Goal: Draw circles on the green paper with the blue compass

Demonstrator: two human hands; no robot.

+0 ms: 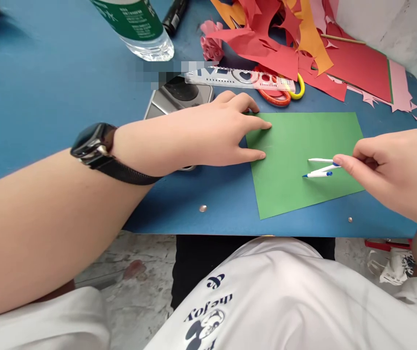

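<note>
I see the left hand (212, 133) lying flat and open, fingertips pressed on the near-left edge of the green paper sheet (303, 160), apparently to keep it from sliding on the blue worktop (48, 97). The right hand (383, 167) is closed around a small white compass with blue tips (320, 167), its two legs spread and resting on the sheet just left of that hand's fingertips. Beyond the left hand's fingers lie a clear stencil ruler (237, 78) and scissors (281, 95); past those, red and orange paper scraps (285, 43) are piled. A water bottle (139, 26) stands further off, beyond the left wrist.
</note>
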